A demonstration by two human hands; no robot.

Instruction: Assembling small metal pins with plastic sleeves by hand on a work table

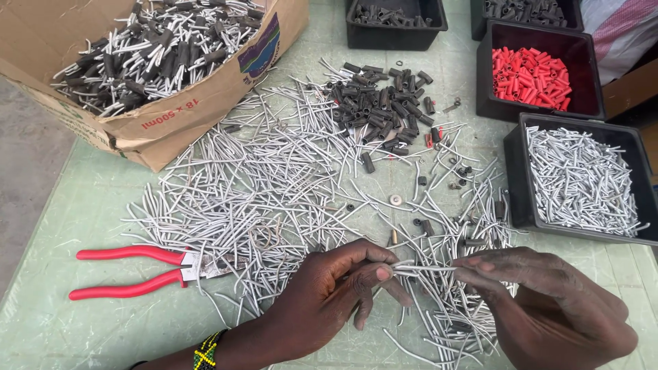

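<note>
My left hand (pixel 336 291) and my right hand (pixel 548 301) meet near the bottom middle, both pinching one thin white tube (pixel 426 270) held level between their fingertips. Under and around the hands spreads a wide heap of loose white tubes (pixel 274 185) on the pale green table (pixel 89 205). A pile of short dark sleeves (pixel 384 106) lies beyond the heap. Red-handled pliers (pixel 137 270) rest on the table left of my left hand, untouched.
A cardboard box (pixel 171 116) of white tubes fitted with dark sleeves sits at top left. Black bins stand at right: one with red sleeves (pixel 531 75), one with white tubes (pixel 582 178), two with dark sleeves (pixel 394 17) at the top edge.
</note>
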